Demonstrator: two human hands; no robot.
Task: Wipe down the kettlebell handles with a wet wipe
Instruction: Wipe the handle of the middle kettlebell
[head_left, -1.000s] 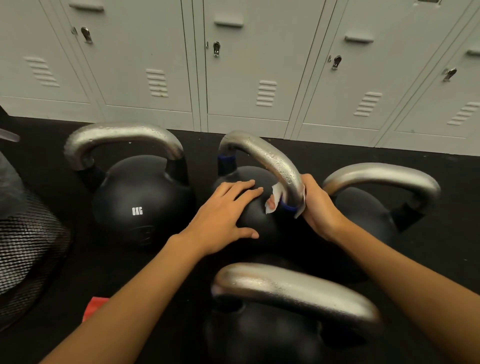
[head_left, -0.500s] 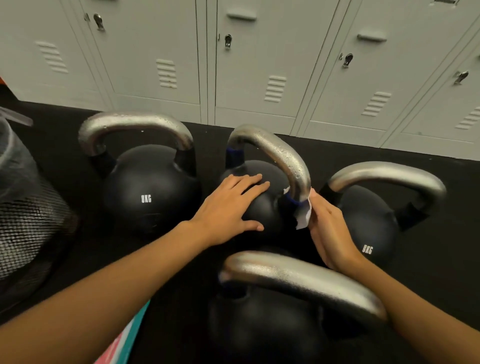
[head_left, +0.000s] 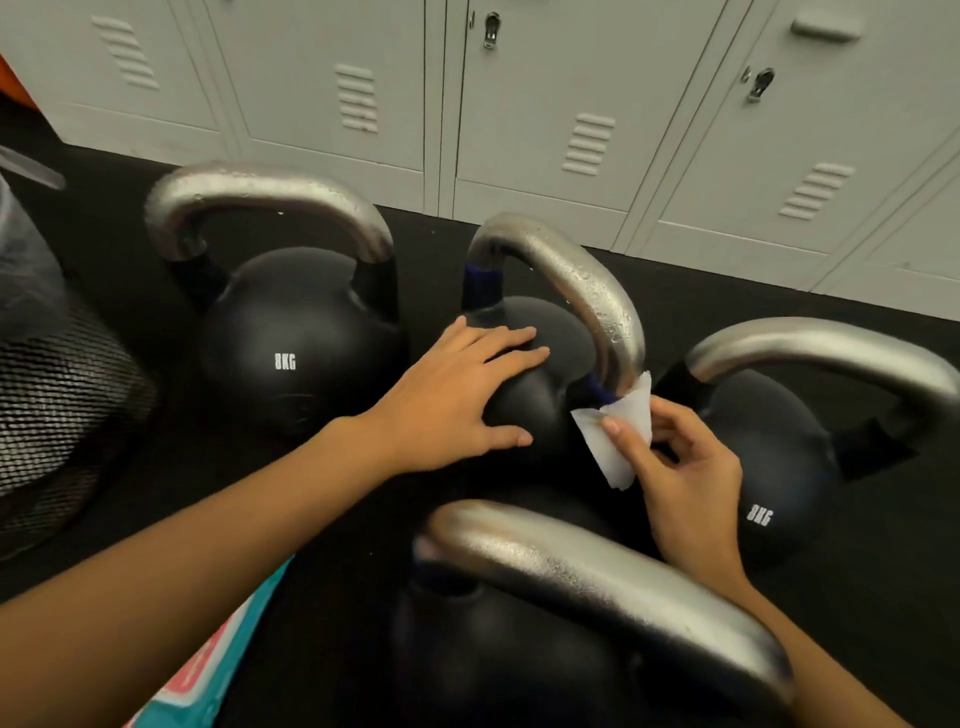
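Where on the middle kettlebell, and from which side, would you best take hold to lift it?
Grip the top of the steel handle on the middle kettlebell, coming down from above. Its arch stands upright with an open gap beneath for curled fingers, while the left hand covers the round, smooth body.

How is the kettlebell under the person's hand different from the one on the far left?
The middle kettlebell has blue bands at its handle's base; the left kettlebell has black ones. The left hand rests flat on the middle one, and the right hand holds a wet wipe at its handle; the left one is untouched. Both have black bodies and silver handles.
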